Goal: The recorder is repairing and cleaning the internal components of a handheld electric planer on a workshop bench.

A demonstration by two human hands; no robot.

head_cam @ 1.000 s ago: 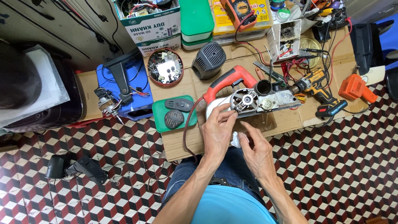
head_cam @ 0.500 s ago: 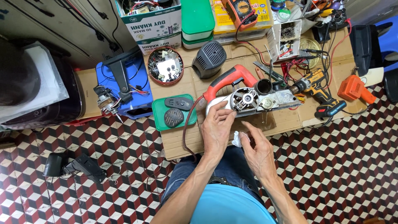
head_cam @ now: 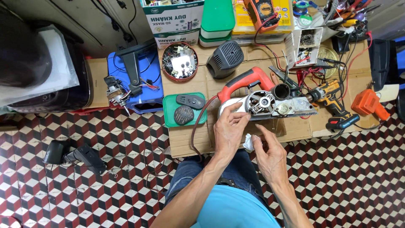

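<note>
Our left hand (head_cam: 230, 128) rests fingers spread on the opened red power tool (head_cam: 261, 101) lying on the desk (head_cam: 185, 137); our right hand (head_cam: 270, 156) pinches a white rag (head_cam: 249, 142). Nearby, a green tray (head_cam: 168, 118) holds two dark covers, a round tin (head_cam: 165, 67) small parts.

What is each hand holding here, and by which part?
The left hand rests its fingers on the near end of the opened power tool, steadying its housing. The right hand pinches a small white wad by its edge.
</note>
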